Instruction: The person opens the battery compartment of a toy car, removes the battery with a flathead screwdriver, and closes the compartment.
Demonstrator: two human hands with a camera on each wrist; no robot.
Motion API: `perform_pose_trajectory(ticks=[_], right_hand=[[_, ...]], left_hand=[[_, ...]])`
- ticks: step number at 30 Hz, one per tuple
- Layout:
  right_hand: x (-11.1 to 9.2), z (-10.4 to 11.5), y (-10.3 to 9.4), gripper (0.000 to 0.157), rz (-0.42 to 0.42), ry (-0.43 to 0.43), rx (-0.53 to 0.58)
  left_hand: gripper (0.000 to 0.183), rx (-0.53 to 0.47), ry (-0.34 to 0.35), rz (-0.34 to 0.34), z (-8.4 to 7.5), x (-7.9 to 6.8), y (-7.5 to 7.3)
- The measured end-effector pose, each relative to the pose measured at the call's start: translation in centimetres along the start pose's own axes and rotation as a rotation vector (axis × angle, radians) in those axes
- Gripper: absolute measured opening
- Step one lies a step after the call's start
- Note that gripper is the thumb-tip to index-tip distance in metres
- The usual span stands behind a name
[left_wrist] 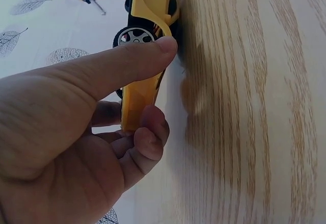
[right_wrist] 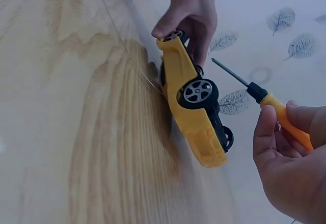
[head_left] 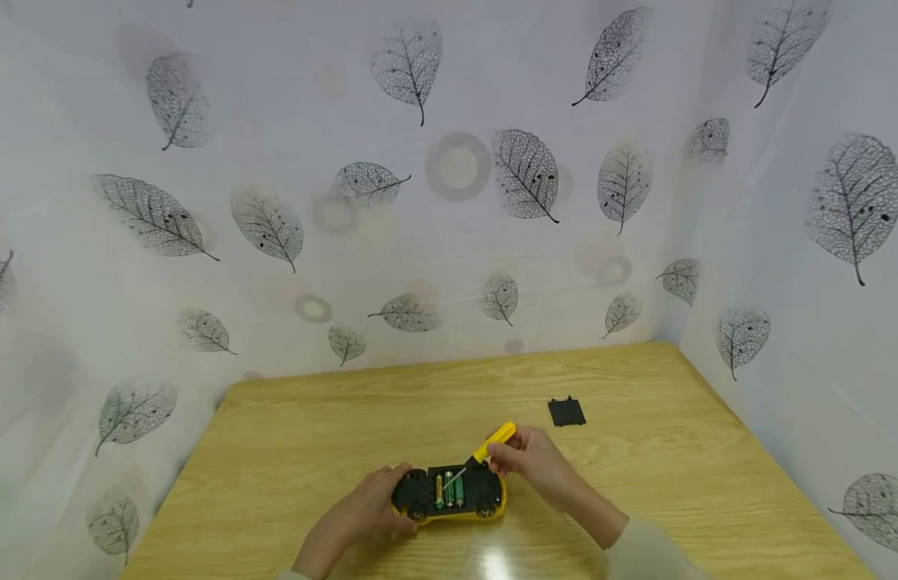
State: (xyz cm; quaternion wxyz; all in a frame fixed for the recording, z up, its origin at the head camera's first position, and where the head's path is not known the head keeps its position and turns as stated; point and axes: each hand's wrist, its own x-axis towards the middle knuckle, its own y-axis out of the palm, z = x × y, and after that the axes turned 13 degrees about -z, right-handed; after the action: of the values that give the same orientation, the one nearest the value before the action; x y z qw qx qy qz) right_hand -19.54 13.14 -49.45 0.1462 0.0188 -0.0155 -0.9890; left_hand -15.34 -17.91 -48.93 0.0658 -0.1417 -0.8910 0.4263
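A yellow toy car point(right_wrist: 189, 99) lies upside down on the table, its black underside facing up in the head view. Several green batteries point(head_left: 450, 490) sit in the open compartment in its middle. My left hand point(head_left: 372, 503) grips the car's left end, thumb on the near side by a wheel point(left_wrist: 135, 36) and fingers round the far side. In my right hand point(head_left: 539, 467) is a screwdriver point(head_left: 495, 441) with a yellow handle, pinched between thumb and fingers. Its metal shaft slants down to the left, and the tip overlaps the batteries in the head view.
A flat black battery cover point(head_left: 567, 412) with small tabs lies on the wooden table point(head_left: 333, 419), beyond my right hand. White cloth point(head_left: 463, 266) printed with dark leaves hangs behind the table and along both sides.
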Motion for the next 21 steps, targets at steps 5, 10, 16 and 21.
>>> perform_pose_trajectory(ticks=[5, 10, 16, 21], right_hand=[[-1.0, 0.2, 0.6, 0.037, -0.018, -0.034, -0.062], [-1.6, 0.0, 1.2, 0.035, -0.026, -0.066, -0.09], [-1.8, -0.1, 1.6, 0.034, -0.015, -0.112, -0.111], [-2.0, -0.1, 1.8, 0.033, -0.022, -0.122, -0.147]], left_hand=[[0.078, 0.001, 0.0, -0.006, 0.0, -0.1, 0.0], [0.078, 0.0, -0.011, -0.002, -0.1, -0.1, -0.1], [0.077, -0.008, -0.004, 0.0, -0.1, -0.1, -0.1], [0.076, -0.006, 0.004, 0.001, -0.1, -0.1, -0.1]])
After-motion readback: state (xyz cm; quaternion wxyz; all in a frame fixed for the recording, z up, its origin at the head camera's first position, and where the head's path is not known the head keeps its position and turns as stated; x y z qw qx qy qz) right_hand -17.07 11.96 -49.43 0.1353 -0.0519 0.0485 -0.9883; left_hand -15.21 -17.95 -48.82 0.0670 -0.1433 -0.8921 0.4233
